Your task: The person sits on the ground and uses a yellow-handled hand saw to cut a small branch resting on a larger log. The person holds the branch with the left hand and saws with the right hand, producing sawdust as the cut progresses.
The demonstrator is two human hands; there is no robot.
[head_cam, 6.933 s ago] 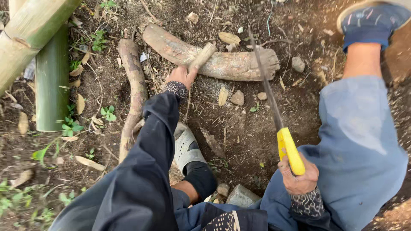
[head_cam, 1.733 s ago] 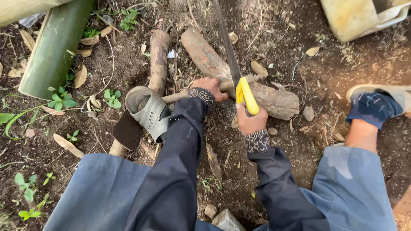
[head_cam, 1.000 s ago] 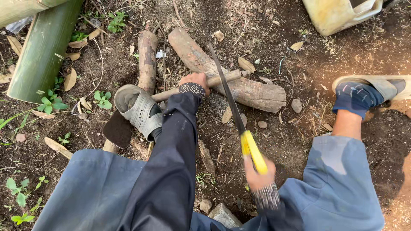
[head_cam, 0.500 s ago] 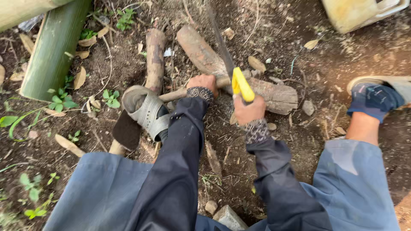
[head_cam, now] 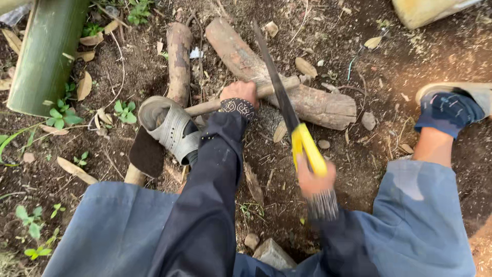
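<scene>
Seen from above, a person crouches on bare soil, blue trouser knees at the bottom of the frame. The right hand (head_cam: pixel 315 179) (blurred, apparently in motion) is clenched around the yellow handle of a hand saw (head_cam: pixel 289 113), whose dark blade angles up and away across a thin stick (head_cam: pixel 241 97). The left hand (head_cam: pixel 240 93) grips that stick, pinning it against a thick log (head_cam: pixel 287 84) that lies diagonally behind. A grey sandal (head_cam: pixel 171 131) presses on the stick's near end, left of the arm. The step in hand looks like sawing through the stick; the next stroke calls for pushing the blade forward while holding the stick steady. Further off lies a green bamboo pole (head_cam: pixel 46 54).
</scene>
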